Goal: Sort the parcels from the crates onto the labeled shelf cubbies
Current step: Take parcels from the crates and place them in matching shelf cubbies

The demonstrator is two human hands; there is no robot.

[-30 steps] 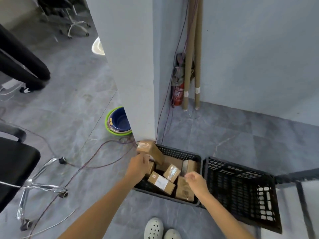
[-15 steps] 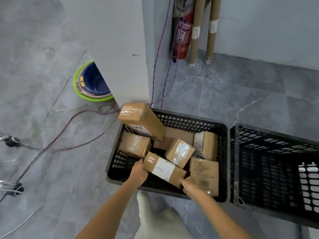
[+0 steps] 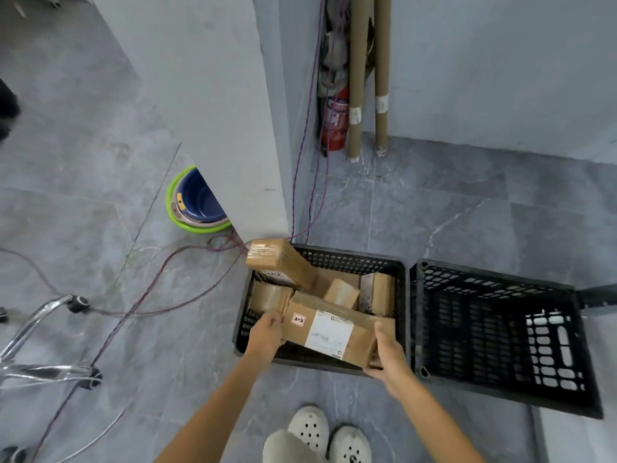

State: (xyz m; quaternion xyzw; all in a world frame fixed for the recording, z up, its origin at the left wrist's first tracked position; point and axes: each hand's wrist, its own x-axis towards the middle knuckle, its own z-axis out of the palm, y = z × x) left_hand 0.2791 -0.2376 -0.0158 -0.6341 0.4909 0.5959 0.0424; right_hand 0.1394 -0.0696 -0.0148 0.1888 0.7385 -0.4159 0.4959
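A long brown cardboard parcel [image 3: 330, 330] with a white shipping label and a small pink tag reading 2-2 is raised over the front of a black plastic crate [image 3: 402, 295]. My left hand [image 3: 265, 334] grips its left end and my right hand [image 3: 387, 354] grips its right end. Several other brown parcels lie in the crate; a long one [image 3: 280, 262] leans on the back left corner. A second black crate [image 3: 500, 332] stands to the right and looks empty. No shelf is in view.
A white pillar [image 3: 213, 111] rises just behind the crates, with red-purple cables [image 3: 187, 279] trailing over the grey floor. Stacked basins [image 3: 197, 205] sit left of the pillar. A red extinguisher [image 3: 335, 125] and cardboard tubes [image 3: 367, 75] stand in the corner. A chrome chair base [image 3: 43, 349] is at left.
Both hands closed on the ends of the labelled parcel and lifted it off the pile toward the crate's front edge. The camera has pulled back from the crate.
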